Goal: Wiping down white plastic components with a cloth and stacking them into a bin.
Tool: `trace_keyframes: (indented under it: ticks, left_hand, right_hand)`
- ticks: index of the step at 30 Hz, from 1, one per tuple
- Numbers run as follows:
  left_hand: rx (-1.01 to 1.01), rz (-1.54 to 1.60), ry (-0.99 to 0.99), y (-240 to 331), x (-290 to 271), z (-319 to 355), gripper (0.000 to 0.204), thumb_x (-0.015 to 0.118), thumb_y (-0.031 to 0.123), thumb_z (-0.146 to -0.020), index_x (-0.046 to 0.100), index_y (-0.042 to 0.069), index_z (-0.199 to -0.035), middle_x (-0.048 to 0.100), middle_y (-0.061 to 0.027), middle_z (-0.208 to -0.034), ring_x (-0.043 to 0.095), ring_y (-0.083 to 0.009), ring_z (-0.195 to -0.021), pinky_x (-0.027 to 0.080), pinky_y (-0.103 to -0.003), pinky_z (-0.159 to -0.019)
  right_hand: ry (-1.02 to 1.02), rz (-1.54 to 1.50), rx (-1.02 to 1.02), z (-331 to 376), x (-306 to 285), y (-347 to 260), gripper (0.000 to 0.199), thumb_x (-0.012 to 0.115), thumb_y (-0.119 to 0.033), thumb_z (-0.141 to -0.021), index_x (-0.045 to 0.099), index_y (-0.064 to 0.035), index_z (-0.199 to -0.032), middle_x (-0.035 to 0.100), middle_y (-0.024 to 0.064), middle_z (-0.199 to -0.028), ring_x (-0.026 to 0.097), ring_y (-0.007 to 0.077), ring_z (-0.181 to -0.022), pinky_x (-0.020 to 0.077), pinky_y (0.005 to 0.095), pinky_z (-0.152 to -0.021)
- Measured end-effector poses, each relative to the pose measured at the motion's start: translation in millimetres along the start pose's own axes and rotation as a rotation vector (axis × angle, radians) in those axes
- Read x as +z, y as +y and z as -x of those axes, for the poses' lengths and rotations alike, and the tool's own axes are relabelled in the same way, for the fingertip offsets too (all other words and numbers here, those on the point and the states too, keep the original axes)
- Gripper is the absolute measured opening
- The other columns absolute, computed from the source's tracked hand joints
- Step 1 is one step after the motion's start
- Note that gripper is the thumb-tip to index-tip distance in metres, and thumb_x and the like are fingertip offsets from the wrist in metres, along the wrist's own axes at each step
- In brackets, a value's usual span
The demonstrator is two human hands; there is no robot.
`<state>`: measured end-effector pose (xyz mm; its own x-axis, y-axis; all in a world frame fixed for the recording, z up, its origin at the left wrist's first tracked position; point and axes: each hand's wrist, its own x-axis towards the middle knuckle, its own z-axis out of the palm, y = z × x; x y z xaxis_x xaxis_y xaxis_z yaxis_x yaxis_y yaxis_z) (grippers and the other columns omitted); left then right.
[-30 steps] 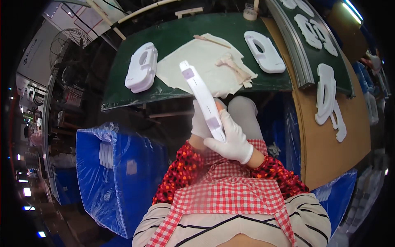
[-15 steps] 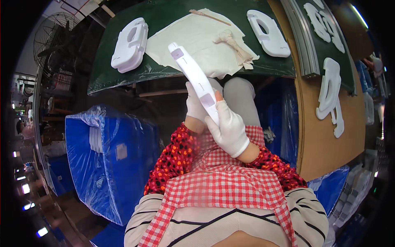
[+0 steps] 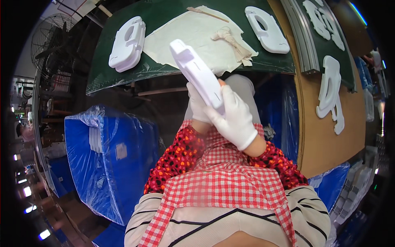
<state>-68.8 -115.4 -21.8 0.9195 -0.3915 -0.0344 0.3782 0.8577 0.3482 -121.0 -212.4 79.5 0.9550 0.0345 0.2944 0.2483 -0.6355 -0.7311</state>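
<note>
A white moulded plastic part (image 3: 201, 76), long and slightly curved with slots along its edge, is held up on a slant above my lap. My right hand (image 3: 234, 119), in a white glove with a bare fingertip showing, grips its lower end. My left hand (image 3: 198, 103), also gloved, closes on the part from behind; most of its fingers are hidden by the part. Beyond it, a cream cloth (image 3: 181, 35) lies on the green table (image 3: 164, 74), bearing a crumpled rag (image 3: 232, 43) and a thin brown stick-like tool (image 3: 207, 14).
White plastic parts lie on the table's left (image 3: 128, 45) and right (image 3: 267, 31). Another part (image 3: 329, 94) rests over brown cardboard (image 3: 317, 152) at the right, near a metal rail (image 3: 302, 37). A blue, plastic-lined bin (image 3: 111, 160) stands on my left.
The part has been tilted so that more of its broad side and recess shows. My right hand has shifted slightly right. Both hands keep hold of it.
</note>
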Motion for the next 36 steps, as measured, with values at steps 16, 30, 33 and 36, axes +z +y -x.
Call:
trace_keyframes:
  ticks: [16, 30, 33, 36]
  left_hand:
    - [0.046, 0.236, 0.099, -4.1, -16.6, -2.8, 0.071, 0.028, 0.065, -0.091, 0.051, 0.001, -0.111, 0.062, -0.0146, -0.096, 0.062, -0.0288, -0.088, 0.051, -0.037, -0.079]
    - [0.010, -0.086, 0.221, 7.5, -50.0, -0.2, 0.056, 0.037, 0.063, -0.087, 0.053, 0.012, -0.103, 0.054, -0.0091, -0.083, 0.053, -0.0292, -0.072, 0.046, -0.041, -0.062]
    - [0.010, 0.018, 0.358, 5.1, -29.8, -10.5, 0.065, 0.028, 0.071, -0.087, 0.054, 0.012, -0.095, 0.054, -0.0100, -0.071, 0.053, -0.0276, -0.058, 0.045, -0.038, -0.050]
    - [0.087, -0.128, 0.321, 5.1, 0.3, -7.3, 0.042, 0.035, 0.046, -0.095, 0.052, 0.008, -0.101, 0.060, -0.0077, -0.093, 0.060, -0.0196, -0.083, 0.049, -0.030, -0.077]
  right_hand:
    - [0.222, -0.038, -0.153, 8.2, 12.1, 19.8, 0.056, 0.068, -0.027, -0.078, 0.047, 0.0032, -0.121, 0.062, 0.0221, -0.095, 0.062, 0.0383, -0.087, 0.0499, 0.0415, -0.072]
    - [-0.153, -0.007, 0.096, 33.9, -2.7, 7.1, 0.035, 0.065, -0.031, -0.082, 0.058, -0.0018, -0.099, 0.063, 0.0188, -0.078, 0.063, 0.0374, -0.071, 0.0506, 0.0419, -0.065]
    - [-0.074, -0.028, 0.078, 37.1, 2.2, 14.4, 0.035, 0.064, -0.030, -0.082, 0.060, -0.0007, -0.101, 0.064, 0.0196, -0.077, 0.063, 0.0373, -0.070, 0.0506, 0.0420, -0.064]
    - [-0.028, -0.026, 0.062, 40.0, 3.2, 23.9, 0.036, 0.064, -0.029, -0.083, 0.061, 0.0011, -0.103, 0.064, 0.0207, -0.075, 0.063, 0.0369, -0.068, 0.0504, 0.0420, -0.062]
